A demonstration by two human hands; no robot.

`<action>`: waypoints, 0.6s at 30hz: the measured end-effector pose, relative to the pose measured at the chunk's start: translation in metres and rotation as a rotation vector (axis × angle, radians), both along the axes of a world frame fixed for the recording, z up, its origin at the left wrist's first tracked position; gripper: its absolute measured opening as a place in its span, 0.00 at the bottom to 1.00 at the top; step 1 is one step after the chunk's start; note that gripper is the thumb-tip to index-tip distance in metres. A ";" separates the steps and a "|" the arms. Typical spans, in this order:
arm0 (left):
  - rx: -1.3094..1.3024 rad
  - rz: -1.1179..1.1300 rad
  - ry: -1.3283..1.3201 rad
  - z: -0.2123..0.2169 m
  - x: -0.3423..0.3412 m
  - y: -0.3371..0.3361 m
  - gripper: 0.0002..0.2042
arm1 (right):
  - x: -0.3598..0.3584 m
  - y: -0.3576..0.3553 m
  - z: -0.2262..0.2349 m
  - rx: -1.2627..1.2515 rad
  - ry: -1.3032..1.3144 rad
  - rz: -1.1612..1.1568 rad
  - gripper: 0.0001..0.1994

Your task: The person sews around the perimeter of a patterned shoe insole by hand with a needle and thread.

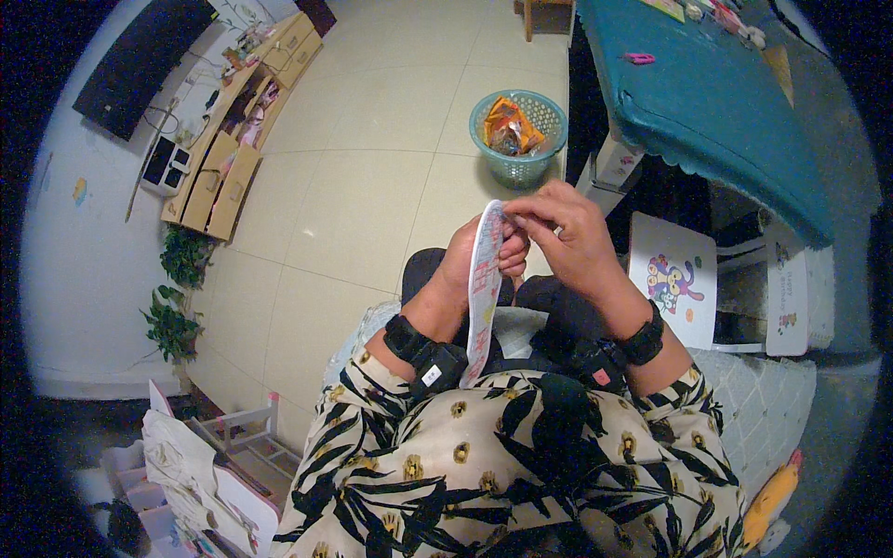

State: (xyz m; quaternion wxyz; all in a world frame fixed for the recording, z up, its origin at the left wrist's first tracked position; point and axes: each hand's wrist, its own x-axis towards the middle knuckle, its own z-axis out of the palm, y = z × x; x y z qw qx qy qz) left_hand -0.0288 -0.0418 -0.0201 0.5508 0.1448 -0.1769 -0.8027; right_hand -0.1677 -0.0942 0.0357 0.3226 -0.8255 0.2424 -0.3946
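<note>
A long, narrow insole (pixel 485 279) with a white rim and red, yellow and green stitched patterns stands on edge, slanting from the middle of the view down to my lap. My left hand (pixel 465 260) is closed around it near its far end, fingers curled on the right side. At that far end, my right hand (pixel 569 237) pinches thumb and forefinger together against the rim. Whatever sits between those fingertips, perhaps a needle or thread, is too small to make out. Each wrist wears a black strap with a small box.
A green basket (pixel 521 172) with orange packaging stands on the tiled floor (pixel 372 121) ahead. To the right are a table with a teal cloth (pixel 707 112) and a white cartoon-printed chair (pixel 672 279). Wooden drawers (pixel 219 186) and plants (pixel 172 321) line the left wall.
</note>
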 end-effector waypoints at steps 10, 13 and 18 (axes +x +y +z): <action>-0.108 0.175 -0.558 0.023 0.013 0.008 0.09 | -0.009 -0.010 -0.003 0.127 -0.020 0.041 0.05; -0.091 0.158 -0.612 0.027 0.011 0.008 0.08 | -0.011 -0.012 -0.011 0.135 -0.006 0.072 0.05; -0.058 0.174 -0.773 0.024 0.010 0.009 0.08 | -0.006 -0.005 -0.016 0.493 -0.174 0.058 0.06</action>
